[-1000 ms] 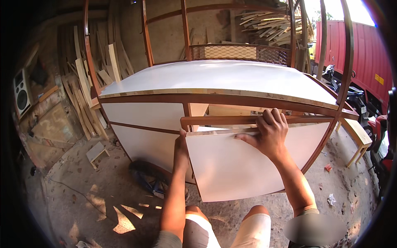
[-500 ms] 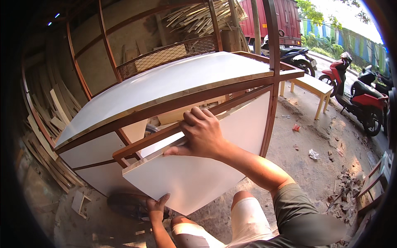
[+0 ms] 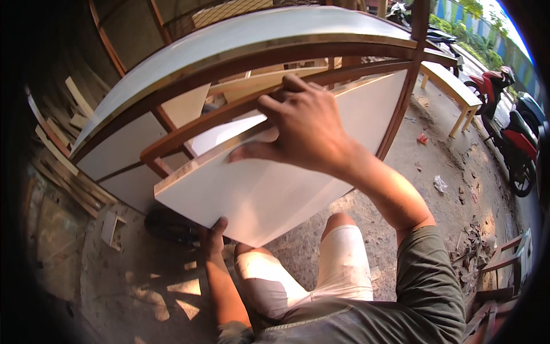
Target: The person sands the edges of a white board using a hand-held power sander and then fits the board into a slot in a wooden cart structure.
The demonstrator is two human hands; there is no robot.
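The rough floor bears a pale bench and white scrap.

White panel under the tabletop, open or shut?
Open: the white panel stands out from the brown frame at its left end, a gap showing the inside behind it.

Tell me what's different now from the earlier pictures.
The white door has swung farther out from the cart frame. The left hand has moved from near the door's upper left corner to lower down its side edge, thumb on the front. The view has turned to the right. The right hand stays on the door's top edge, and the white countertop stays in place.
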